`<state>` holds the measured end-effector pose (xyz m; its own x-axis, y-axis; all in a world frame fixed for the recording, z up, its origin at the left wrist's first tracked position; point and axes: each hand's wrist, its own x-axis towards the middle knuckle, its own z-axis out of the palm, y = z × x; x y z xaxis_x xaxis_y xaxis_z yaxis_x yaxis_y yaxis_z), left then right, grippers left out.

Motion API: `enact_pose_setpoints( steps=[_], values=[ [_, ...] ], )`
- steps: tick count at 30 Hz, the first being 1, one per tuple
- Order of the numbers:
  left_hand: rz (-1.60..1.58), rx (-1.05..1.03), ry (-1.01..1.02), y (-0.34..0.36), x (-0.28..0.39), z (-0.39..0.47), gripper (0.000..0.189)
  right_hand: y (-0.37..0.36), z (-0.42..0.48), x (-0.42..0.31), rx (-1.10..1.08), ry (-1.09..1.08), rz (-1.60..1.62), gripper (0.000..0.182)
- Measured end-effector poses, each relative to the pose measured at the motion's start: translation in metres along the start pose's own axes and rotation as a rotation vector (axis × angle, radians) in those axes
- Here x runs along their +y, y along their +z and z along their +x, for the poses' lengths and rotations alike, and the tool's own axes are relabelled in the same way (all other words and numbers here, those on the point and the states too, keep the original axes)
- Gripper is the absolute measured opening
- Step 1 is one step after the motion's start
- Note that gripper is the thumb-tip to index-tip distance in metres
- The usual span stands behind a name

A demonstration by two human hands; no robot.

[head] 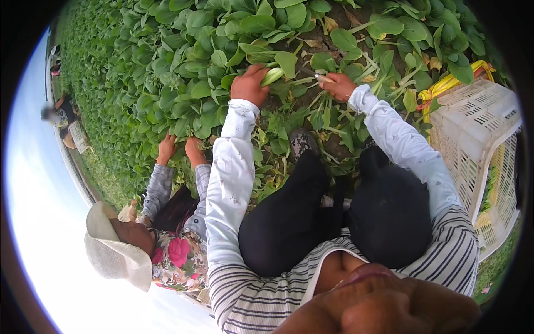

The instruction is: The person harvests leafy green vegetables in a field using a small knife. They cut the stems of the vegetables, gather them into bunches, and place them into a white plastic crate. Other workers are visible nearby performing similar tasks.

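Note:
My left hand [250, 85] is closed around a leafy green plant [273, 77], whose pale stalks show beside the thumb and whose leaves point to the right. To its right, my right hand [340, 87] grips a knife [324, 78] by its light handle. The blade points left toward the plant, and its tip is partly lost against the soil and leaves. Cut leaves and stems [329, 108] lie on the ground below both hands. Dense leafy greens [200, 50] grow above and to the left.
A white plastic crate [471, 121] with yellow material at its edge stands at the right. Close at the left, a co-worker in a pale hat [117, 250] has both hands among the plants. Another person [64, 110] is farther off. My shoe [304, 142] rests on leaf-strewn soil.

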<state>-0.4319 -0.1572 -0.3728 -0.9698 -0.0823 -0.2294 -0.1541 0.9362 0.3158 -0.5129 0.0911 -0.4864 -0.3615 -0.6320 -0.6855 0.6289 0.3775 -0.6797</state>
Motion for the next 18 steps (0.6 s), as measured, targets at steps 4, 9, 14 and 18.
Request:
enact_pose_setpoints(
  steps=[4, 9, 14, 18],
  values=[
    [-0.614, 0.020, 0.037, -0.006, 0.025, -0.020, 0.038, -0.013, -0.029, 0.001, 0.105, -0.251, 0.490, 0.030],
    [-1.019, -0.118, 0.017, 0.005, 0.052, -0.031, 0.034, 0.004, -0.066, -0.044, -0.039, -0.493, 0.609, 0.040],
    [-1.096, -0.293, -0.022, 0.006, 0.063, -0.034, 0.041, 0.003, -0.082, -0.058, 0.052, -0.518, 0.536, 0.037],
    [-0.996, -0.158, -0.056, -0.023, 0.057, -0.024, 0.041, -0.015, -0.082, -0.050, 0.089, -0.492, 0.481, 0.033]
  ],
)
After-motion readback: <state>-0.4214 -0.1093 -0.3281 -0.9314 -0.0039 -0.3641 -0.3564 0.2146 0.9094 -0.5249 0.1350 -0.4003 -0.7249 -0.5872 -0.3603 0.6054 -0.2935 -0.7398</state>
